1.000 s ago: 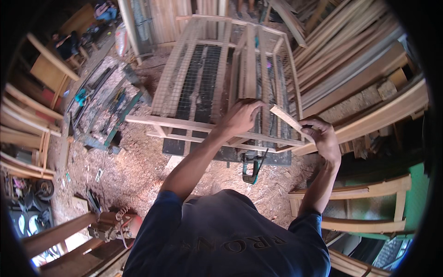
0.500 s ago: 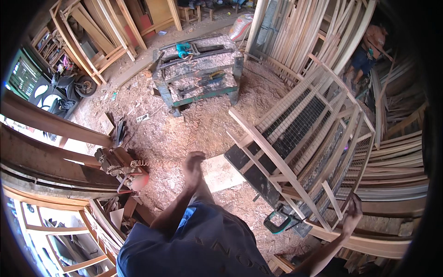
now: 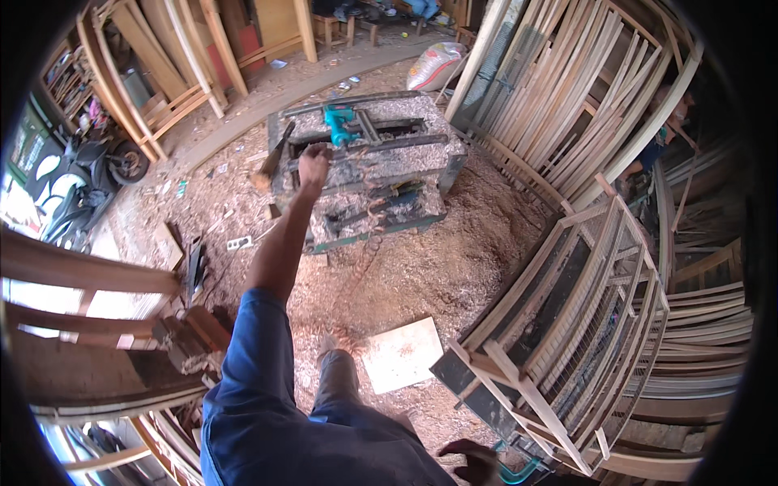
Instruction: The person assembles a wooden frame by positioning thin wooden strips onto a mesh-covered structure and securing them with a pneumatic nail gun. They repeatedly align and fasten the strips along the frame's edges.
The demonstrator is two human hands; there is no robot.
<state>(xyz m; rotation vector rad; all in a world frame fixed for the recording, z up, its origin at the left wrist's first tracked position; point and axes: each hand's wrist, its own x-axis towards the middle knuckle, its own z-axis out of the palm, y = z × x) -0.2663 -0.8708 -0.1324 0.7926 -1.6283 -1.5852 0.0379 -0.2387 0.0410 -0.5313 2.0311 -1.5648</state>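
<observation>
My left hand [image 3: 314, 168] reaches out over the wood-shaving-covered workbench [image 3: 324, 243], its fingers loosely bent and holding nothing I can see. Just beyond it lies a teal power tool [image 3: 339, 125] that looks like an air nail gun; a gap shows between them. A brush-like tool with a dark handle [image 3: 279, 152] rests at the bench's left edge. Low in the view, my right hand [image 3: 472, 462] hangs in shadow with its fingers apart. Beside it is a teal C-clamp [image 3: 519, 471], near the corner of a wooden frame with wire mesh [image 3: 567, 324].
A pale board [image 3: 401, 355] lies on the shavings by my feet. An orange coiled hose [image 3: 371, 243] trails down from the bench. Wood strips [image 3: 559, 89] lean at the back right, near a partly hidden person. A motorbike [image 3: 81, 178] stands at the left.
I have moved closer to the bench. My left hand has stretched forward over it. My right hand has come away from the mesh frame and dropped nearer my body.
</observation>
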